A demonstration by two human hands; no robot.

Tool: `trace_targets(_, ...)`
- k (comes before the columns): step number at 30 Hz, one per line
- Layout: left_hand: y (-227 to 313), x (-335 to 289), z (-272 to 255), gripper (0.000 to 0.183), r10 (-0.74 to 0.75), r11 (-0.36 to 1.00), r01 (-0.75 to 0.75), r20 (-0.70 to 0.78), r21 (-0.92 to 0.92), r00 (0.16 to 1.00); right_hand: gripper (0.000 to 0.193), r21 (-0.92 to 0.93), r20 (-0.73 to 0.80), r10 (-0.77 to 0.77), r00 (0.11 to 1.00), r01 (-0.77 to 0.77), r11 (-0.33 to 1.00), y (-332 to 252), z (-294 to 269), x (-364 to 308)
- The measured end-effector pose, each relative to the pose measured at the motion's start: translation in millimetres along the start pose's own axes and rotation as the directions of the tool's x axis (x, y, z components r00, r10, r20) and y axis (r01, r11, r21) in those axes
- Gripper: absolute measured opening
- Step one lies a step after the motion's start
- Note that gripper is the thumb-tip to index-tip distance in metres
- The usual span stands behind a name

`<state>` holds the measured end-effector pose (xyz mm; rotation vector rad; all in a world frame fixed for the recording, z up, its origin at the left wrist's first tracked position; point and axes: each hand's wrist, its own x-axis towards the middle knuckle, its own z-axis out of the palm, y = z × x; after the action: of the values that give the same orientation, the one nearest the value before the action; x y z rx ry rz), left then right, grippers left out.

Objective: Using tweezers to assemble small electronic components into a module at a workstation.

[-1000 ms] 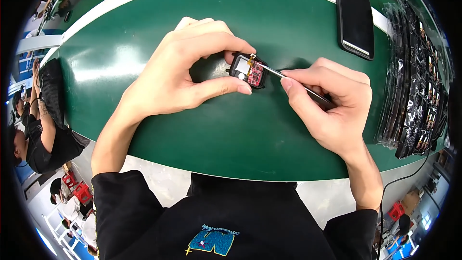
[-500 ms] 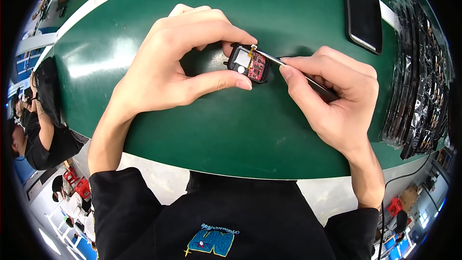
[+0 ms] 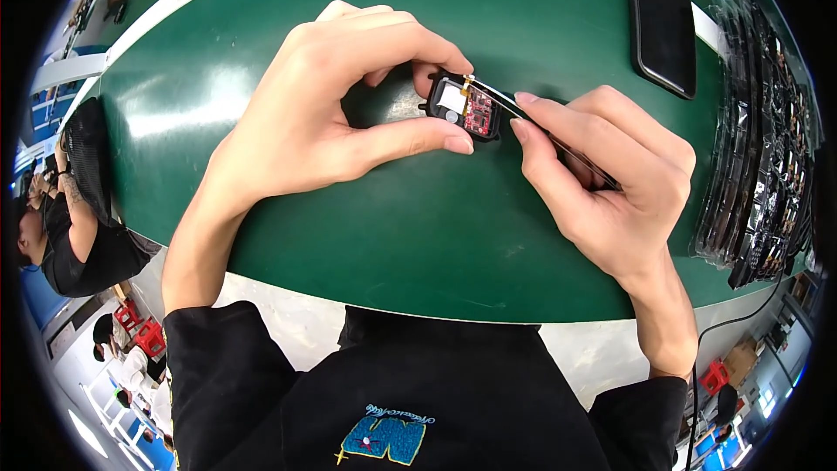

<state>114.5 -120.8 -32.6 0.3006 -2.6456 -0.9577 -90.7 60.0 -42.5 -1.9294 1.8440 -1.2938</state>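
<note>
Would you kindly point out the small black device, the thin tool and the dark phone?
small black device (image 3: 462, 105), head view, on its red circuit board.
thin tool (image 3: 499, 98), head view, on its shaft.
dark phone (image 3: 660, 17), head view, mid-screen.

So there's a small black plastic device shell (image 3: 462, 106), lid off, with a red circuit board and a white patch showing inside, held just above the green mat. A thin dark metal tweezer-like tool (image 3: 558, 135) comes in from the right, its tip touching the shell's top right edge.
</note>
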Motion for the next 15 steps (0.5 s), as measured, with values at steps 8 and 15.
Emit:
trace_targets(8,-6.7,0.5,-9.3,0.056,-0.003,1.000,0.005,0.062,-0.030,0.998,0.019,0.050,0.014,0.021,1.000,-0.022,0.999,-0.9,-0.6,-0.1)
trace_targets(15,-11.3,2.2,-13.9,0.058,0.047,0.997,-0.039,0.115,-0.070,0.992,0.015,0.212,0.122,0.190,0.974,-0.212,0.954,-2.7,-8.6,3.0)
